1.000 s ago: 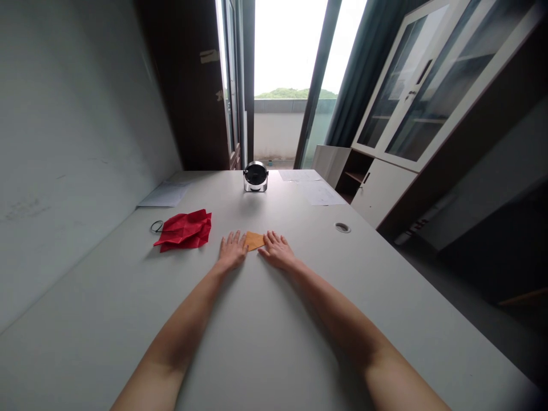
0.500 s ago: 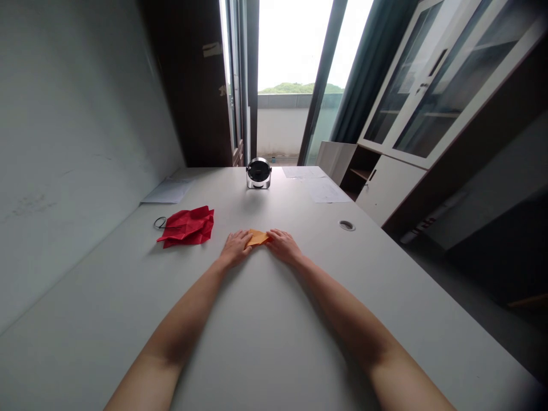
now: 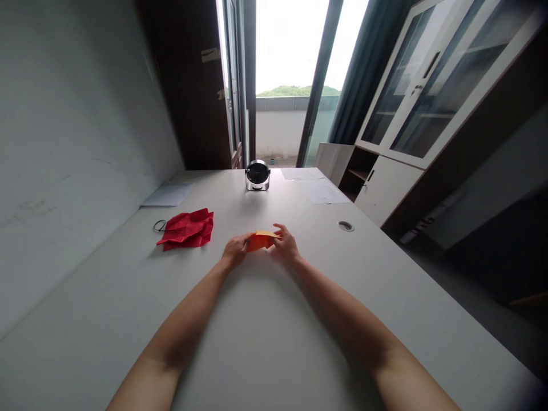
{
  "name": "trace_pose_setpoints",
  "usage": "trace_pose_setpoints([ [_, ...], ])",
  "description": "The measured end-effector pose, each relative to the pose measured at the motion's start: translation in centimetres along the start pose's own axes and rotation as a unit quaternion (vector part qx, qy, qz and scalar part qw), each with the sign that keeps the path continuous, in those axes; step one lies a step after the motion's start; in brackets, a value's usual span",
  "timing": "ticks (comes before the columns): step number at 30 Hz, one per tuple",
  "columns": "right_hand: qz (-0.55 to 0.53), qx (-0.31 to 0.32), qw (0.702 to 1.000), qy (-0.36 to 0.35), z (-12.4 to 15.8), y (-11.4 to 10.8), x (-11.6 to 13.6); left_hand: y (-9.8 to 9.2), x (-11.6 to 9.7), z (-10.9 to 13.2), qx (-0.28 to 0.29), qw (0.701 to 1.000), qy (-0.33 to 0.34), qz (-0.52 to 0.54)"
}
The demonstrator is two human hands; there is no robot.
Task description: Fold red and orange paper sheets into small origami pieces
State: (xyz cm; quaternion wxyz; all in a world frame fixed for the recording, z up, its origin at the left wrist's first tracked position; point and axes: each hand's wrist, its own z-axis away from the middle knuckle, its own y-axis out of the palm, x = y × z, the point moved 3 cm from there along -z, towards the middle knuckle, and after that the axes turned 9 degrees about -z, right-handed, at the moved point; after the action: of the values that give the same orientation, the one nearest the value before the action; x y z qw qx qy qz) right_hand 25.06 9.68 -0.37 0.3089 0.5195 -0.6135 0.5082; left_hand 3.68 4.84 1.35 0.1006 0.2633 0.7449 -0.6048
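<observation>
A folded piece of orange paper (image 3: 259, 241) is held between my two hands, tilted up a little over the white table (image 3: 261, 319). My left hand (image 3: 235, 250) pinches its left end between thumb and fingers. At the right end, my right hand (image 3: 286, 244) grips the paper with the thumb below and some fingers lifted. Left of my hands lies a crumpled red cloth-like sheet (image 3: 188, 228), with a thin dark loop (image 3: 160, 225) at its left side.
A round black-and-silver device on a stand (image 3: 257, 174) stands at the table's far end. White papers (image 3: 327, 192) lie at the far right, more sheets (image 3: 166, 194) by the left wall. A round cable hole (image 3: 346, 226) is set in the table's right side.
The orange paper has come up from lying flat on the table to a tilted position. My right hand's fingers have lifted and curled around its right end.
</observation>
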Motion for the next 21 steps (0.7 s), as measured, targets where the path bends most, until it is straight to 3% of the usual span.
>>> trace_pose_setpoints([
  [3, -0.146, 0.008, 0.989, 0.024, 0.2, 0.6, 0.2, -0.1, -0.6, 0.2, -0.021, 0.998, -0.047, 0.046],
  [5, -0.159, 0.024, 0.987, 0.016, 0.5, 1.0, 0.5, 0.1, -1.2, 0.3, -0.028, 0.995, -0.059, 0.078],
  [10, -0.045, 0.038, 0.998, -0.037, 1.4, 1.3, 1.5, 0.6, -2.3, 0.5, -0.028, 0.989, -0.057, 0.135],
  [15, 0.059, 0.057, 0.993, -0.082, 1.7, 1.4, 2.1, 0.9, -1.8, 0.3, -0.021, 0.985, -0.061, 0.157],
  [21, 0.060, 0.094, 0.986, -0.128, 1.6, 1.6, 2.8, 1.7, -0.7, -0.2, -0.036, 0.937, -0.098, 0.333],
])
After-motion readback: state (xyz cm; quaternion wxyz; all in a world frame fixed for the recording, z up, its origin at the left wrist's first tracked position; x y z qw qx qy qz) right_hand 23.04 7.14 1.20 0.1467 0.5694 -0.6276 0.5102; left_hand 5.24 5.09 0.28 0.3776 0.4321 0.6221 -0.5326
